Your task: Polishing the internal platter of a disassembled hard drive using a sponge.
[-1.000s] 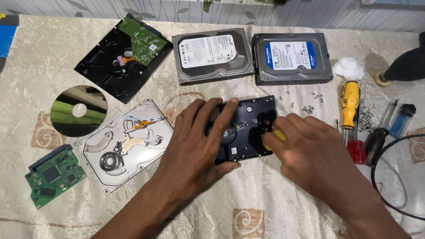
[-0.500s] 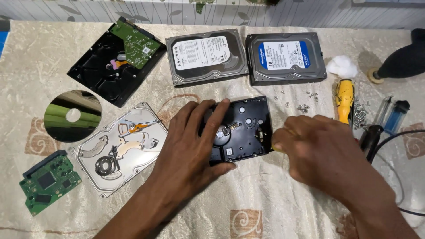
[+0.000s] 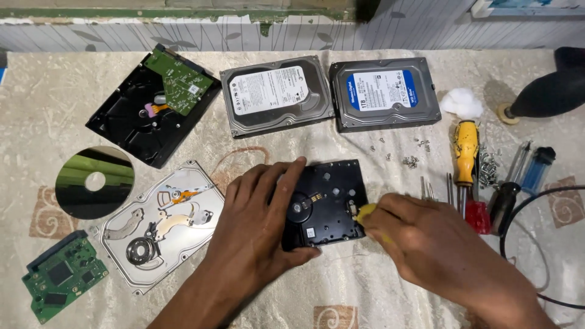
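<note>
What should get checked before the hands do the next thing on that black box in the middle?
1. Left hand lies flat on the black drive, pinning it: ok.
2. Right hand has a grip on the yellow-handled tool: ok.
3. Tool tip seated at the drive's right edge: cannot tell, the fingers hide it.
4. Loose screws lie apart from the drive: ok.
5. Black cable curls close beside the right hand: not ok.
6. Drive sits flat on the tablecloth: ok.
</note>
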